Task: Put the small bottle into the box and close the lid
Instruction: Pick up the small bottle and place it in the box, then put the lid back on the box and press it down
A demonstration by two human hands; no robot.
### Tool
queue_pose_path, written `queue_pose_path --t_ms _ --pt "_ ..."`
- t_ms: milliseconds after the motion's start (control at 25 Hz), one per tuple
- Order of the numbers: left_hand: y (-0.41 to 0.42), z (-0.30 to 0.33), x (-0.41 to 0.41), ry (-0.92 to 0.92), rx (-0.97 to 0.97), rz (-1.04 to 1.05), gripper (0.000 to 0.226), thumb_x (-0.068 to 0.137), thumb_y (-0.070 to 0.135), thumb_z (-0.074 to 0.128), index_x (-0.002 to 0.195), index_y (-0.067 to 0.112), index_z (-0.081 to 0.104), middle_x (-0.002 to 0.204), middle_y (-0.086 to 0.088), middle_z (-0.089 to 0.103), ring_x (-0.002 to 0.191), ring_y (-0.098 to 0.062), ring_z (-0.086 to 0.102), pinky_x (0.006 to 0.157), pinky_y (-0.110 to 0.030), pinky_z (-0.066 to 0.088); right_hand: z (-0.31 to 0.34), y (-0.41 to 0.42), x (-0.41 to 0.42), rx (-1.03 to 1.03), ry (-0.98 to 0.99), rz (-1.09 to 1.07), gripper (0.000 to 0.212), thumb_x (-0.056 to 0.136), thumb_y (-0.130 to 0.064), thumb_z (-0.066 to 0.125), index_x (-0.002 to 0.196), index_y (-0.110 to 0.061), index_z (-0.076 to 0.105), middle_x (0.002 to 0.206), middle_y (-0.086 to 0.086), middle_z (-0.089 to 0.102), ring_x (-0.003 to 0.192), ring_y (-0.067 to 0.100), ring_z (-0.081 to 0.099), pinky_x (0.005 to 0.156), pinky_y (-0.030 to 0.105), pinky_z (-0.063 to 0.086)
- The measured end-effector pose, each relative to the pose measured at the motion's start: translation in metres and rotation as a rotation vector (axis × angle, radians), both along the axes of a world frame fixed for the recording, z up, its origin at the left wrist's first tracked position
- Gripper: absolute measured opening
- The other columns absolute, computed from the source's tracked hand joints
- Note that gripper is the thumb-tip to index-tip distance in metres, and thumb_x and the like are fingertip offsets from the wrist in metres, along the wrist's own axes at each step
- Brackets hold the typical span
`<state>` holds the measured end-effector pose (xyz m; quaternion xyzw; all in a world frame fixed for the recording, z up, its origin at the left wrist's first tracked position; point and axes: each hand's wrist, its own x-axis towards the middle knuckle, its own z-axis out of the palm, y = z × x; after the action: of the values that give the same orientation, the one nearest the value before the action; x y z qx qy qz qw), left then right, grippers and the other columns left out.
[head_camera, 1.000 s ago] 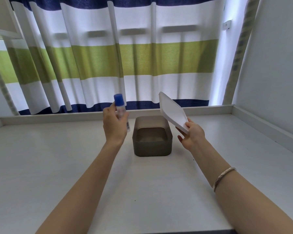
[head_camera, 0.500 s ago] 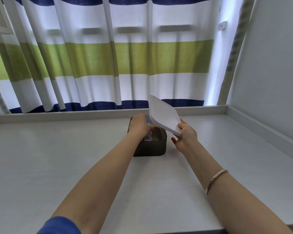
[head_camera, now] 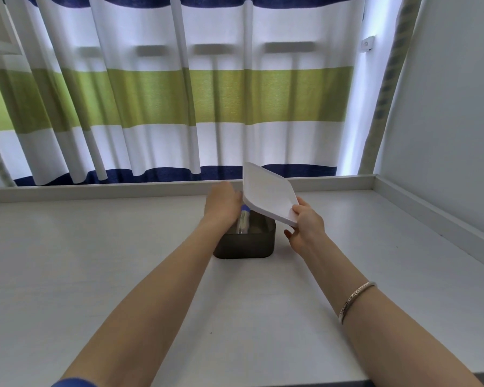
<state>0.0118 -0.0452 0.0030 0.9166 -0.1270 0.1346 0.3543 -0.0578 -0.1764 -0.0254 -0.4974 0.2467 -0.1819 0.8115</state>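
The dark brown box [head_camera: 246, 246] stands open on the white table. The small clear bottle [head_camera: 243, 222], with a blue cap, is nearly upright inside the box's left half. My left hand [head_camera: 222, 205] hovers over the box's left rim with its fingers at the bottle's cap. The fingertips are hidden behind the hand and the lid. My right hand [head_camera: 305, 228] pinches a corner of the white lid [head_camera: 268, 193], which is tilted in the air above the box's right side.
A raised ledge [head_camera: 95, 188] runs along the table's back edge and along the right side [head_camera: 436, 219]. A striped curtain [head_camera: 179, 96] hangs behind it. A grey wall is on the right. I wear a bracelet [head_camera: 355, 298] on my right wrist.
My left hand carried the bottle from the air left of the box down into the box. The right hand brought the lid slightly left, closer over the box.
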Motion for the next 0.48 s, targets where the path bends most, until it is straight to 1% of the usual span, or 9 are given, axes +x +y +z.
queue_pose_path --t_ms 80,120,160,240,320,360,400,440,480 --pt "0.013 0.012 -0.003 0.092 -0.339 -0.018 0.031 0.095 0.019 0.042 0.09 -0.005 0.062 0.084 -0.018 0.066 0.072 -0.028 0.066 0.062 -0.034 0.058 -0.001 0.001 0.001 -0.058 0.005 0.011 0.043 0.095 -0.011 0.036 0.134 -0.024 0.047 0.109 0.003 0.049 0.104 0.023 0.045 0.101 0.046 0.038" --pt "0.019 0.016 -0.006 0.151 -0.476 -0.036 0.033 0.095 0.023 0.043 0.096 -0.005 0.061 0.084 -0.016 0.067 0.067 -0.024 0.067 0.057 -0.028 0.059 -0.001 0.002 0.002 -0.092 0.004 0.019 0.043 0.095 -0.01 0.035 0.135 -0.023 0.046 0.106 0.002 0.049 0.102 0.022 0.045 0.102 0.046 0.038" --pt "0.025 0.019 -0.009 0.203 -0.553 -0.059 0.033 0.094 0.025 0.046 0.099 -0.004 0.062 0.081 -0.011 0.067 0.063 -0.018 0.066 0.05 -0.021 0.057 -0.001 0.004 0.003 -0.133 -0.001 0.029 0.044 0.095 -0.01 0.033 0.136 -0.022 0.045 0.102 0.0 0.05 0.099 0.02 0.045 0.101 0.045 0.038" --pt "0.035 0.021 -0.015 0.243 -0.527 -0.105 0.03 0.09 0.026 0.055 0.102 0.0 0.065 0.081 -0.005 0.067 0.062 -0.011 0.065 0.044 -0.013 0.052 -0.001 0.008 0.004 -0.229 -0.02 0.054 0.043 0.095 -0.009 0.032 0.137 -0.019 0.042 0.093 -0.005 0.05 0.089 0.014 0.047 0.09 0.036 0.041" --pt "0.042 0.018 -0.018 0.231 -0.488 -0.113 0.028 0.085 0.022 0.062 0.104 0.002 0.067 0.095 -0.007 0.068 0.072 -0.013 0.065 0.054 -0.015 0.055 -0.001 0.013 0.005 -0.327 -0.02 0.088 0.041 0.096 -0.012 0.032 0.136 -0.018 0.041 0.091 -0.007 0.05 0.082 0.012 0.047 0.079 0.026 0.04" --pt "0.044 0.015 -0.018 0.221 -0.481 -0.097 0.028 0.083 0.02 0.065 0.105 0.003 0.067 0.1 -0.008 0.066 0.08 -0.017 0.065 0.062 -0.019 0.056 -0.001 0.015 0.006 -0.379 -0.013 0.109 0.04 0.096 -0.016 0.033 0.135 -0.017 0.041 0.097 -0.004 0.052 0.085 0.012 0.048 0.079 0.024 0.041" --pt "0.046 0.013 -0.018 0.208 -0.471 -0.072 0.028 0.082 0.02 0.066 0.105 0.004 0.067 0.103 -0.008 0.065 0.087 -0.02 0.064 0.071 -0.025 0.055 -0.001 0.017 0.008 -0.437 0.002 0.131 0.04 0.096 -0.02 0.034 0.135 -0.017 0.041 0.109 0.0 0.054 0.096 0.014 0.05 0.085 0.028 0.043" --pt "0.048 0.01 -0.019 0.193 -0.452 -0.044 0.028 0.081 0.019 0.067 0.105 0.005 0.068 0.104 -0.008 0.065 0.092 -0.022 0.063 0.078 -0.029 0.054 -0.002 0.018 0.01 -0.499 0.026 0.151 0.041 0.096 -0.024 0.035 0.136 -0.018 0.041 0.123 0.005 0.052 0.11 0.02 0.048 0.097 0.035 0.043" --pt "0.05 0.007 -0.019 0.181 -0.431 -0.024 0.027 0.08 0.019 0.068 0.104 0.005 0.069 0.105 -0.008 0.066 0.095 -0.024 0.063 0.082 -0.033 0.053 -0.003 0.018 0.012 -0.55 0.052 0.17 0.043 0.095 -0.027 0.035 0.137 -0.02 0.04 0.134 0.008 0.047 0.121 0.026 0.042 0.106 0.042 0.037"
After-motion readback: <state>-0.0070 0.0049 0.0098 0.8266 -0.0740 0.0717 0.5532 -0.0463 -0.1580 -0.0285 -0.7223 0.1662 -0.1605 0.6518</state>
